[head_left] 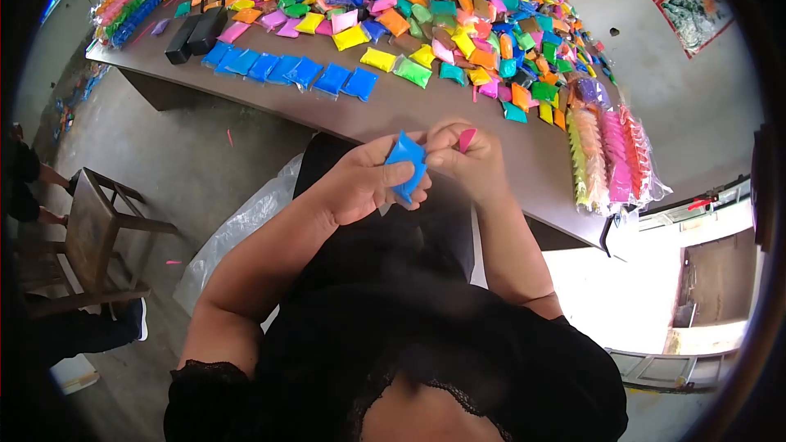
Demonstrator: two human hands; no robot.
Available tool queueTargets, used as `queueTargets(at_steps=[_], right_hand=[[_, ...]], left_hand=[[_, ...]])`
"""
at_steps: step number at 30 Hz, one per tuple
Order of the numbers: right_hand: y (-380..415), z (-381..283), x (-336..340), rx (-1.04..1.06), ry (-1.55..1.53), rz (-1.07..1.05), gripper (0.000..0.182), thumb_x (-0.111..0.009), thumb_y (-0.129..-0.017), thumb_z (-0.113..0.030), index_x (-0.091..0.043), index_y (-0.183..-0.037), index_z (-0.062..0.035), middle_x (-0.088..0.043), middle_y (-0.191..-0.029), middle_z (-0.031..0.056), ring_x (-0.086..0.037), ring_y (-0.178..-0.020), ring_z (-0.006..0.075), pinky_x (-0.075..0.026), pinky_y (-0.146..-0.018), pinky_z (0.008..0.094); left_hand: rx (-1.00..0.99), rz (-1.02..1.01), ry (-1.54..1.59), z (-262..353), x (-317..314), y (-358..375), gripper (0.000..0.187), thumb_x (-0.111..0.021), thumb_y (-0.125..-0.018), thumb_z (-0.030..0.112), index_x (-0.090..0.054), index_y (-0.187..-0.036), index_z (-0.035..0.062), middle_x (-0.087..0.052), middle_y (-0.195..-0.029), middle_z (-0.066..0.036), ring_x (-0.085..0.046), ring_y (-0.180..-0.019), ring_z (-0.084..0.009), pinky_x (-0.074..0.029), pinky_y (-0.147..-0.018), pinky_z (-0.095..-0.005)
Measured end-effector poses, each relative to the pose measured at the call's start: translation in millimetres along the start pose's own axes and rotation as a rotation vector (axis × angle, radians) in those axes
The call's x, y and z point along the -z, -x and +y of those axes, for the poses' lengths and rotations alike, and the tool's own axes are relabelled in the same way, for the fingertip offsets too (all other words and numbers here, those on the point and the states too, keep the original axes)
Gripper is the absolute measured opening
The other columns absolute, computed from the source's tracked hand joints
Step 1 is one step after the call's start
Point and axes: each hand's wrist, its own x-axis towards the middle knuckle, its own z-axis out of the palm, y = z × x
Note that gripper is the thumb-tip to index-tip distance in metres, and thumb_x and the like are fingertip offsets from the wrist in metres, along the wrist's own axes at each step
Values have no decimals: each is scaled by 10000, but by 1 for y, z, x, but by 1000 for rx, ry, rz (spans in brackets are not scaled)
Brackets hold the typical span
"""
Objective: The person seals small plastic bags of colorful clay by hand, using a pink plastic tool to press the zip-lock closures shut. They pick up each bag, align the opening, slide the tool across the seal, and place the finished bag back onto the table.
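A packet (406, 165) sits between both hands — left hand (360, 184), right hand (467, 162) — before the table (426, 110); a chair (94, 233) stands left.

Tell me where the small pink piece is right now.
In the head view, the small pink piece is pinched in the right hand, just right of the blue packet held by the left hand, near the table edge.

Glossy plastic blue packet (406, 165), matt brown tabletop (426, 106)
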Motion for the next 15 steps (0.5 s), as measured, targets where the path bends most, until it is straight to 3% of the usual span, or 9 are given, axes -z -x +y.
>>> queueTargets(at_steps=[4,6,8,10,12,14,15], right_hand=[[14,0,-4,-36,-215,11,133,-743,-849,-98,-696,-933,-7,-645,-900,55,-611,-811,128,-508,-721,269],[19,-7,-11,-364,-393,217,172,-729,-877,-169,-699,-941,-12,-651,-875,37,-601,-796,110,-498,-704,261],[23,-27,-24,-337,-300,241,180,-721,-885,-178,-696,-949,-13,-653,-863,28,-596,-782,103,-493,-691,258],[26,-41,-25,-315,-207,267,187,-713,-893,-188,-694,-958,-13,-656,-851,20,-591,-769,95,-489,-679,255],[32,-43,-16,-339,27,82,185,-715,-890,-180,-691,-958,-9,-657,-824,13,-592,-759,94,-491,-678,258],[42,-39,-15,-324,11,135,190,-715,-893,-189,-693,-955,-11,-651,-812,9,-586,-758,86,-490,-678,258],[47,-36,-16,-301,-116,218,186,-717,-893,-190,-694,-944,-12,-645,-805,2,-573,-743,79,-478,-664,251]], left_hand=[[-41,55,-236,6,-19,6,675,-673,-898,120,-316,-1461,15,-638,-1056,-125,-667,-901,-198,-551,-791,-334],[-105,90,-372,7,-24,8,718,-684,-879,87,-295,-1480,27,-655,-1018,-96,-671,-874,-167,-546,-797,-322],[-230,98,-924,5,-21,9,782,-690,-846,20,-261,-1500,35,-640,-1074,-105,-647,-912,-143,-526,-799,-301],[-243,47,-888,1,-28,8,791,-699,-836,10,-268,-1499,38,-642,-1082,-105,-641,-924,-136,-520,-800,-297],[-239,-2,-844,-3,-36,11,801,-707,-826,-1,-275,-1499,40,-645,-1090,-105,-635,-936,-129,-515,-801,-293],[-88,77,-795,2,-42,13,776,-747,-813,44,-320,-1458,-19,-641,-1065,-116,-651,-915,-174,-520,-804,-296],[-150,134,-624,-5,-41,12,602,-763,-821,78,-480,-1344,-13,-667,-940,-66,-646,-851,-144,-517,-774,-284]])
